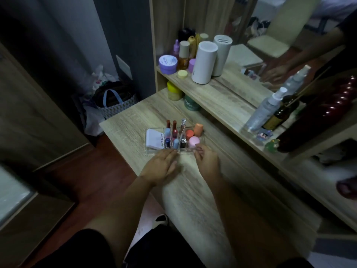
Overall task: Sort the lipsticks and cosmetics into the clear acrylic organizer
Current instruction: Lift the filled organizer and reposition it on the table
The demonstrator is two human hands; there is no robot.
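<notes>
Head view: the clear acrylic organizer sits on the desk, already loaded. Lipsticks stand upright in its middle slots, a white compact fills the left compartment, and small pots fill the right. No loose cosmetics show on the desk beside it, so the sorting appears essentially complete. The left hand lies flat, fingers extended toward the organizer's front edge, holding nothing. The right hand has loosely curled fingers at the front right corner; actual contact cannot be confirmed.

Head view, down over desk
</notes>
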